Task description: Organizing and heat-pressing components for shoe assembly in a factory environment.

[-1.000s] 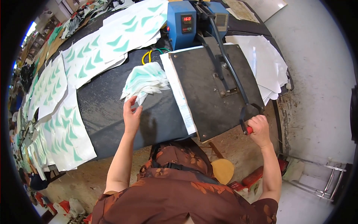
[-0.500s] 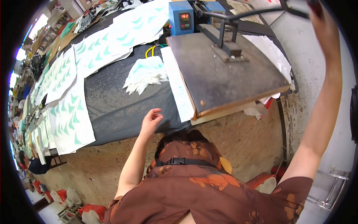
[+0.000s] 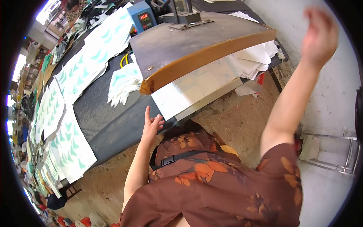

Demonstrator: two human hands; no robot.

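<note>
The upper plate (image 3: 204, 41) of a heat press is tilted up, its brown front edge raised. Under it lies the lower bed (image 3: 208, 97), covered by a pale sheet (image 3: 181, 94). My left hand (image 3: 152, 126) is beside the sheet's near left corner, forefinger stretched out, the other fingers loosely bent, holding nothing. High at the right, away from the press, my right hand (image 3: 319, 39) is smeared by motion, so its fingers are unclear. A heap of white and pale green cut pieces (image 3: 124, 81) sits left of the press.
White sheets with green curved shapes (image 3: 72, 147) cover the table's left side. A blue control box (image 3: 141, 17) stands behind the press, near yellow-handled scissors (image 3: 124, 60). White papers (image 3: 255, 58) lie at the press's right. A metal rack (image 3: 346, 155) is by the wall.
The upper plate has lifted, uncovering the lower bed. My right hand has left the dark handle knob it was at. My left hand's forefinger has stretched out, close to the sheet.
</note>
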